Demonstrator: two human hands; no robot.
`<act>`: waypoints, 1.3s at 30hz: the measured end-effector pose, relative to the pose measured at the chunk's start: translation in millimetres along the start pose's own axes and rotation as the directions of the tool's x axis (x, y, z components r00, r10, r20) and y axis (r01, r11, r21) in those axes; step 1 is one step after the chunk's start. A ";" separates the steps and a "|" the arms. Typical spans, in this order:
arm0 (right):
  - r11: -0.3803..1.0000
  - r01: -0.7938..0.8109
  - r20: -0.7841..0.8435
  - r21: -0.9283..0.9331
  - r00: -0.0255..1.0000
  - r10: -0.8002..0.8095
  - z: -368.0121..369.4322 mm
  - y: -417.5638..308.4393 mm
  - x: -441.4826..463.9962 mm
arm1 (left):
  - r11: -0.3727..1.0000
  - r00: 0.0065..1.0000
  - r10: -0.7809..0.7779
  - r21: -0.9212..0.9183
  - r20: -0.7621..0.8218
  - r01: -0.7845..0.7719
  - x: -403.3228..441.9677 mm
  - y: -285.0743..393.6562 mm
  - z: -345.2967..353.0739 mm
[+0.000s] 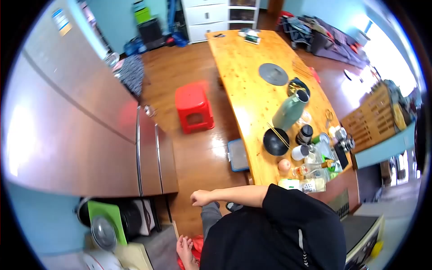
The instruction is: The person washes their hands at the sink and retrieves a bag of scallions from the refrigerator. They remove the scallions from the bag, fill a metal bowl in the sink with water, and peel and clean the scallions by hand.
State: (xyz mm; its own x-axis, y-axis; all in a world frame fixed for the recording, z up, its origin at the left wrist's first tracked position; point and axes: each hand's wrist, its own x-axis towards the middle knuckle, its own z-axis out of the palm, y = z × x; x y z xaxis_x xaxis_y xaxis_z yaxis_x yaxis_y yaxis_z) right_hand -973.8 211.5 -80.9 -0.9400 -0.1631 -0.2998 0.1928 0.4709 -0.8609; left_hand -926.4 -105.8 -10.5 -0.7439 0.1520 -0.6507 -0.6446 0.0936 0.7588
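My right hand point(200, 198) is at the end of a bare arm stretched out across the floor, its fingers curled into a loose fist. Nothing shows sticking out of it. Lower down, my left hand point(185, 248) has its fingers half bent and slightly apart, with nothing visible in them. Right beside and behind it is a bright red plastic-looking thing point(196, 246), mostly hidden by the hand and my black shirt; I cannot tell whether they touch.
A wooden table point(243, 90) carries a black bowl point(276, 142) with chopsticks, a green thermos point(290, 110), a bottle point(310, 168) and several jars. A red stool point(193, 107) stands beside a steel fridge point(76, 112). A green cutting board point(107, 218) and pot lid point(104, 233) are lower left.
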 end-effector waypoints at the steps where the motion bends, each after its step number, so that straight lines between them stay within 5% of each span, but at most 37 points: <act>1: 0.999 0.012 -0.023 0.031 1.000 -0.011 -4.9 -1.4 19.0 | 1.000 0.999 0.013 0.004 0.044 -0.013 24.8 11.6 -4.5; 7: 0.959 -0.108 -0.144 0.261 0.978 0.149 -58.6 -15.5 156.6 | 0.995 0.995 0.065 0.069 0.077 -0.070 131.4 123.2 10.2; 11: 0.705 -0.211 -0.039 0.677 0.946 0.321 -121.6 -44.8 221.2 | 0.990 0.979 0.093 0.090 0.179 -0.111 213.6 146.3 -9.8; 12: 0.630 -0.208 -0.014 0.748 0.944 0.328 -130.1 -46.0 238.6 | 0.988 0.983 0.055 0.132 0.173 -0.079 174.9 189.1 20.8; 17: 0.512 -0.191 -0.008 0.838 0.932 0.362 -181.0 -55.3 314.9 | 0.997 0.990 0.041 0.065 0.137 -0.050 218.1 196.1 33.7; 19: 0.352 -0.200 0.066 0.914 0.932 0.357 -193.2 -39.8 358.6 | 0.998 0.997 0.031 0.049 0.066 -0.034 220.5 200.8 50.9; 21: 0.463 -0.297 0.015 0.835 0.853 0.521 -213.2 -58.5 382.1 | 0.997 0.998 0.070 0.036 -0.001 -0.070 225.3 197.7 63.0; 22: 0.403 -0.323 0.031 0.856 0.811 0.584 -216.3 -58.4 402.5 | 0.996 0.994 0.092 0.008 -0.050 -0.092 226.6 199.9 72.5; 23: 0.451 -0.237 0.067 0.860 0.930 0.360 -218.2 -36.0 424.1 | 0.994 0.990 0.109 -0.010 -0.085 -0.110 228.1 201.2 82.3; 25: 0.179 -0.237 0.114 0.955 0.849 0.516 -230.7 -53.1 456.0 | 0.984 0.972 0.151 -0.071 -0.179 -0.166 238.7 199.9 104.5; 27: 0.098 -0.232 0.135 0.968 0.805 0.578 -230.9 -43.5 483.2 | 0.972 0.939 0.178 -0.095 -0.293 -0.214 249.4 201.2 130.5; 29: 0.151 -0.105 0.021 0.983 0.880 0.474 -213.8 -5.5 510.6 | 0.962 0.917 0.114 -0.189 -0.382 -0.198 258.3 205.2 164.2; 31: 0.031 -0.206 0.168 0.978 0.869 0.465 -229.7 -36.9 480.8 | 0.933 0.912 0.064 -0.301 -0.406 -0.199 258.9 217.9 193.4; 33: 0.037 -0.311 0.282 0.950 0.900 0.332 -237.7 -19.4 474.5 | 0.881 0.921 0.021 -0.429 -0.390 -0.201 270.4 214.9 216.8; 34: 0.013 -0.417 0.379 0.909 0.840 0.388 -236.8 -1.5 486.4 | 0.847 0.923 -0.021 -0.497 -0.385 -0.188 278.5 209.9 223.8; 39: 0.186 -0.478 0.443 0.859 0.874 0.200 -284.3 23.5 438.0 | 0.671 0.898 -0.110 -0.699 -0.426 -0.249 328.8 213.7 219.4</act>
State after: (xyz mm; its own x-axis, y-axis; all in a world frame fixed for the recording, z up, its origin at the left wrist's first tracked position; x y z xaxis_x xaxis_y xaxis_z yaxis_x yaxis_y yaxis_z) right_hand -1461.0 397.6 -115.5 -0.6581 -0.4321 -0.6166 0.7267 -0.5790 -0.3698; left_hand -1270.1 180.0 -56.2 -0.6720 -0.2933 -0.6800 -0.3699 -0.6625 0.6514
